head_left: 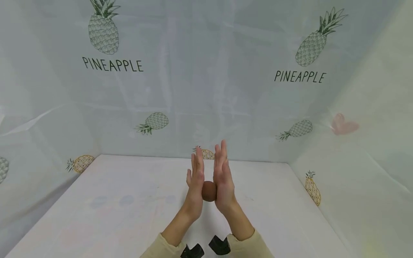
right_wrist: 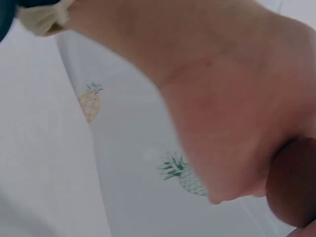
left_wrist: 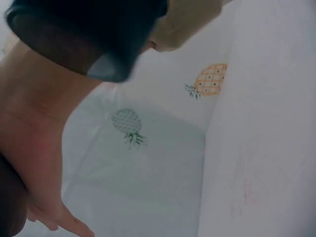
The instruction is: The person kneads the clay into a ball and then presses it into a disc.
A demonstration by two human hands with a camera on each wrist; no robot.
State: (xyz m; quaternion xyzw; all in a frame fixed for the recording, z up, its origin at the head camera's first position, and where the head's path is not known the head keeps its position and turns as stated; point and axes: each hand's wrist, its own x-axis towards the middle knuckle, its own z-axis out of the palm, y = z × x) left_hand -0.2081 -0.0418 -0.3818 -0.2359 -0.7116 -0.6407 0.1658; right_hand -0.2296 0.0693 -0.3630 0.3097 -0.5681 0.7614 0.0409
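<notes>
A smooth, round brown ball (head_left: 209, 191) sits between the two palms, held up over the table. My left hand (head_left: 195, 181) presses it from the left side, its fingers straight and pointing up and away. From the other side the palm of my right hand (head_left: 224, 181) presses against it, fingers likewise extended. In the right wrist view the ball (right_wrist: 295, 182) shows at the lower right edge, touching a palm. Only a dark part of the ball (left_wrist: 10, 200) appears at the left edge of the left wrist view. What the ball is made of I cannot tell.
Below the hands spreads a white table (head_left: 138, 204) with faint coloured smudges. A pale curtain (head_left: 206, 82) printed with pineapples rises behind it and along both sides. Black wrist devices (head_left: 220, 245) sit at the cream sleeves (head_left: 250, 247).
</notes>
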